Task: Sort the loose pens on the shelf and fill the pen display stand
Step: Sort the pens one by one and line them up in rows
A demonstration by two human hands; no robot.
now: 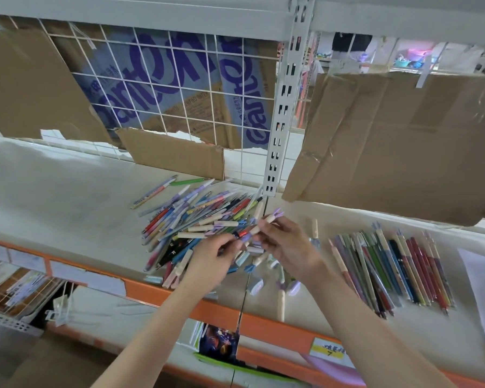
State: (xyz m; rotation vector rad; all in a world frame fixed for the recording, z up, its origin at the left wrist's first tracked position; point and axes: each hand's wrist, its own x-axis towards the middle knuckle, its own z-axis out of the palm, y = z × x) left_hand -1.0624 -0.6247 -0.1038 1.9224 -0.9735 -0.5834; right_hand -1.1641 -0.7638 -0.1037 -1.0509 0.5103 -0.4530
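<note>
Pinching one cream pen (266, 221) between right hand (287, 243) and left hand (213, 257), fingers curled on it; carry it rightward to the sorted row (389, 267), leaving the loose pile (196, 222) beneath undisturbed on the shelf (67, 197).

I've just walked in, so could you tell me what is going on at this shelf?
A person is sorting pens on the shelf. Both the left hand and the right hand pinch a cream pen with a purple end above the jumbled pile. A tidier row of pens lies to the right.
</note>
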